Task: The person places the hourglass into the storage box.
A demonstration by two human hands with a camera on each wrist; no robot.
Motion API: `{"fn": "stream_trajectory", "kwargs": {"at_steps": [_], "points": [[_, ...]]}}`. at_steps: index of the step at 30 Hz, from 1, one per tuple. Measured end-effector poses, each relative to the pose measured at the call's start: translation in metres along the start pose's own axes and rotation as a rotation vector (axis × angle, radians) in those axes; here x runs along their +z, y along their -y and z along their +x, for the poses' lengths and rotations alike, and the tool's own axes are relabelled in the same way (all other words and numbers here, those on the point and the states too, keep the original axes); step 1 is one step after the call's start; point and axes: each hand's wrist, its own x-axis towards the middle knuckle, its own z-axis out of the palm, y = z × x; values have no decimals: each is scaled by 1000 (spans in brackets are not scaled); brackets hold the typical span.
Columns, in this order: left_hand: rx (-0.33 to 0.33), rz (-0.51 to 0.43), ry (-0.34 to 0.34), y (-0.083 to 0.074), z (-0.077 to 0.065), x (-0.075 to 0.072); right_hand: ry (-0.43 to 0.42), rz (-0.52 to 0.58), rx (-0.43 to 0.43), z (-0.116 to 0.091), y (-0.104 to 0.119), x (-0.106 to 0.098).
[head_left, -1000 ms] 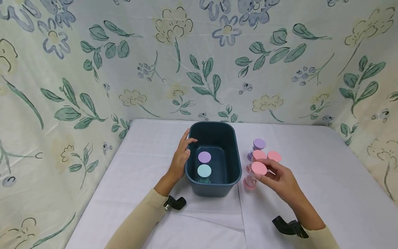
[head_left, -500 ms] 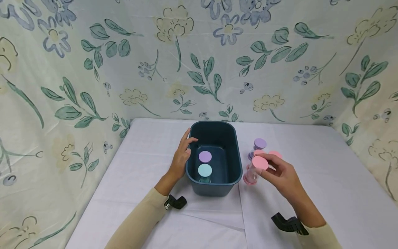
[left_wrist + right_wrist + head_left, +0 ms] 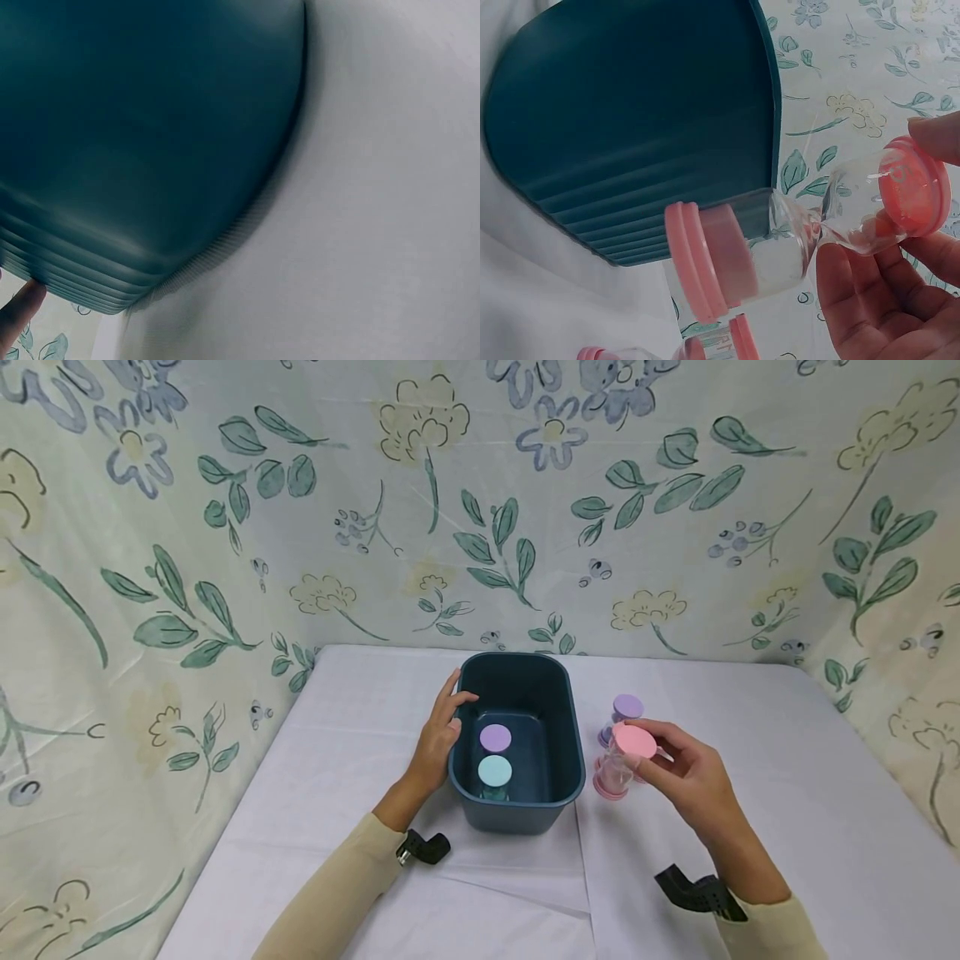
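A clear sand timer (image 3: 634,743) with pink end caps is pinched by my right hand (image 3: 693,781) at its upper cap, right of the bin. The right wrist view shows its narrow glass waist (image 3: 814,225) and the thumb and fingers round the upper end. My left hand (image 3: 431,747) grips the left rim of a dark blue bin (image 3: 517,817), one finger bent over the edge. A fingertip (image 3: 28,300) touches the outer wall in the left wrist view. Inside the bin stand a purple-capped timer (image 3: 495,738) and a light-blue-capped one (image 3: 494,770).
Behind the right hand is a purple-capped timer (image 3: 627,706). More pink-capped timers (image 3: 742,337) lie low in the right wrist view, mostly hidden by the hand in the head view. A white cloth (image 3: 360,710) covers the table; a floral curtain (image 3: 420,568) hangs behind.
My right hand has moved slightly away from me and to the right with the pink sand timer, which now covers the other pink caps. The left hand and bin stay put.
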Motion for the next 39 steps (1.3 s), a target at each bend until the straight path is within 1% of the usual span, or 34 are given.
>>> {"fn": "stream_trajectory", "kwargs": {"at_steps": [8,16,30,39], "points": [[-16,-17,-5,2,-1,0,-19,25,-15,5,6,-3],[3,-18,-5,5,-1,0,-16,24,-38,9,10,-5],[-15,5,2,3,-1,0,-24,89,-85,16,25,-7],[-24,8,3,2,0,0,-28,104,-116,19,33,-5]]}}
